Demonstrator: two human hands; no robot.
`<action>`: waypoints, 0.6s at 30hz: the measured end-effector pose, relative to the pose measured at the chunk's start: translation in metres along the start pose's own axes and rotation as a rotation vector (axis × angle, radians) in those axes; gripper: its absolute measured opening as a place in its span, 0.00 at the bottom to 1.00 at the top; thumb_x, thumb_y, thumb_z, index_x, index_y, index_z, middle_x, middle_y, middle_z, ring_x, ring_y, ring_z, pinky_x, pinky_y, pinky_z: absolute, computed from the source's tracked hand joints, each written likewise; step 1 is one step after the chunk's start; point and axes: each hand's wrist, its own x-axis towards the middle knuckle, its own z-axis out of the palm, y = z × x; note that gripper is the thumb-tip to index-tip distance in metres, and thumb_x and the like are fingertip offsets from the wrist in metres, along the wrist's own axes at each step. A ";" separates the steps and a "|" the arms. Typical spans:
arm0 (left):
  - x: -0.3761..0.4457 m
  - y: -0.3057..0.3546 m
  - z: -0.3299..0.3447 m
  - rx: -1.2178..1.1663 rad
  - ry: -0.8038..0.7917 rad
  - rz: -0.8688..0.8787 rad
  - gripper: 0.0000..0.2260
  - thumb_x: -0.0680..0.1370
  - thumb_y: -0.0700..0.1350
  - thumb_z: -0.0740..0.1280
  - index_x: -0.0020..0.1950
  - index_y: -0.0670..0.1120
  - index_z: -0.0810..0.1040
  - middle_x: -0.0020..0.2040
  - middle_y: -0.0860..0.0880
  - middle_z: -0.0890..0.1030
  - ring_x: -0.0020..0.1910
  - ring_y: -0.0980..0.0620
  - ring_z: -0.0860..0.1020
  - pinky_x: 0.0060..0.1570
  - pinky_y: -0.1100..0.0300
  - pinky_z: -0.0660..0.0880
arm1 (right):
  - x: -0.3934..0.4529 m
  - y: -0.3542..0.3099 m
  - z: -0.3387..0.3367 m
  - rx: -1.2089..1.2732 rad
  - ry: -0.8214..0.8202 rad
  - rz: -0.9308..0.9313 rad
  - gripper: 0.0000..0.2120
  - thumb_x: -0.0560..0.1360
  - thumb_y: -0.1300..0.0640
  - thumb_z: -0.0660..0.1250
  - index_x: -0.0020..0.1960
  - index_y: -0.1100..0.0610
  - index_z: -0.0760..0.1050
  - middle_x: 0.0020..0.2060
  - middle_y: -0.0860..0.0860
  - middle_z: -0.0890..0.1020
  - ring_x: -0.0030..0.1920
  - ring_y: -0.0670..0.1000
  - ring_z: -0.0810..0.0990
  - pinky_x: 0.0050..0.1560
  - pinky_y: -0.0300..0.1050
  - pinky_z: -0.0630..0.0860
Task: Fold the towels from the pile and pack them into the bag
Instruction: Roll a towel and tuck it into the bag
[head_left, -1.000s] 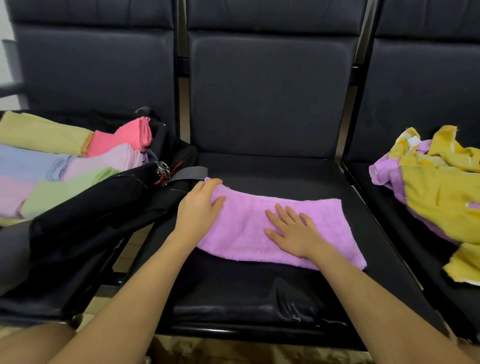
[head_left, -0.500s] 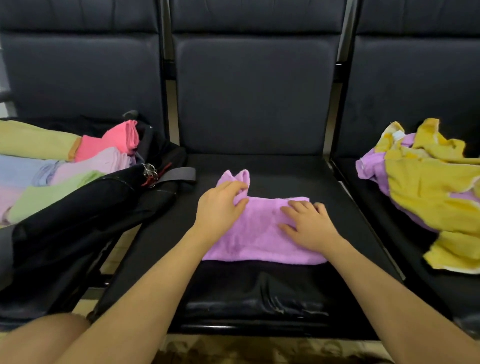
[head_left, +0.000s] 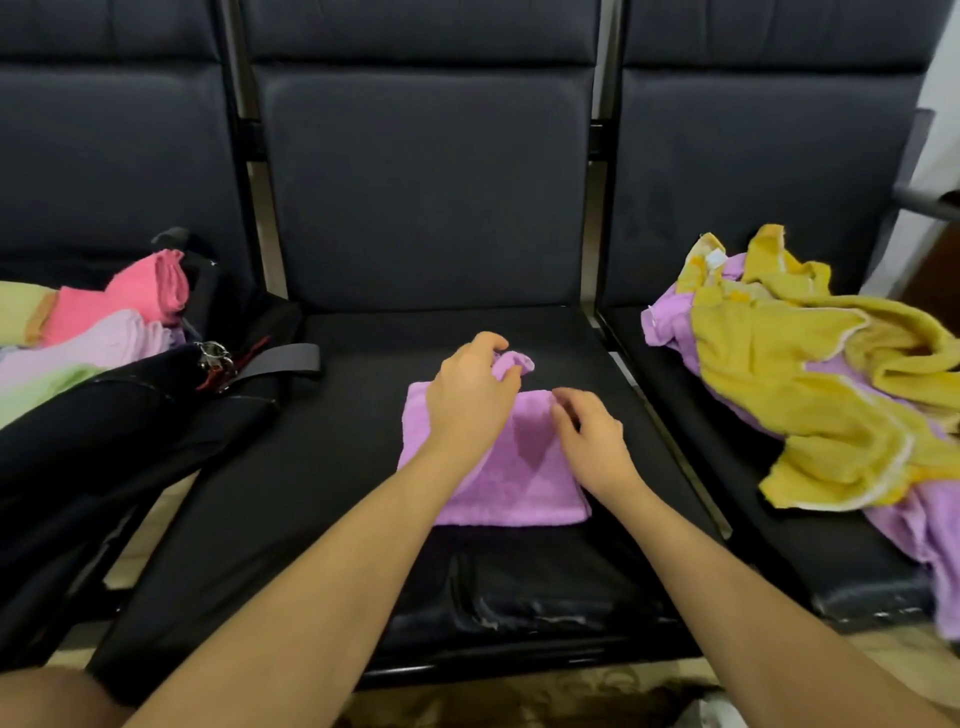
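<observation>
From the head view, a folded purple towel (head_left: 511, 467) lies on the middle seat (head_left: 322, 467) of a row of black padded chairs, set a little right of the seat's centre, its near edge well back from the seat's front lip. Bare black cushion lies open on its left side and in front of it; on its right the towel ends near the seat's edge. The left hand (head_left: 475, 395) has its fingers curled round a bunched corner of the towel at the far edge, pinching it just above the folded stack. The right hand (head_left: 589, 434) hovers over the towel's right side with fingers loosely bent, holding nothing (whether the fingertips touch the cloth cannot be told).

On the left seat a black bag (head_left: 119, 415) lies open, smooth and slightly glossy, with a grey strap (head_left: 280, 358) trailing onto the middle seat. Inside it are folded towels (head_left: 119, 317) in pink, pale lilac, green and yellow, soft terry with rounded folds. On the right seat a loose pile (head_left: 810, 384) of crumpled yellow and purple towels spreads to the seat's front edge.
</observation>
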 end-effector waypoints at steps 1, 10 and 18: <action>0.000 0.001 0.002 -0.008 -0.062 0.010 0.12 0.78 0.48 0.63 0.61 0.49 0.75 0.49 0.52 0.81 0.51 0.51 0.78 0.50 0.55 0.75 | 0.000 -0.002 -0.002 0.086 0.033 0.025 0.16 0.82 0.56 0.57 0.67 0.56 0.71 0.62 0.51 0.75 0.60 0.47 0.73 0.63 0.43 0.66; 0.001 -0.057 -0.012 0.422 -0.302 0.170 0.15 0.82 0.47 0.56 0.67 0.49 0.74 0.65 0.51 0.75 0.64 0.48 0.70 0.61 0.55 0.63 | -0.003 -0.013 0.007 0.000 0.027 -0.138 0.14 0.82 0.55 0.58 0.65 0.56 0.74 0.61 0.51 0.76 0.60 0.51 0.74 0.65 0.48 0.67; -0.006 -0.112 -0.033 0.787 -0.726 0.103 0.23 0.84 0.55 0.43 0.78 0.55 0.43 0.78 0.54 0.39 0.77 0.55 0.40 0.74 0.50 0.41 | 0.007 -0.016 0.031 -0.506 -0.388 -0.152 0.24 0.83 0.45 0.44 0.78 0.49 0.53 0.78 0.45 0.53 0.77 0.45 0.48 0.74 0.46 0.42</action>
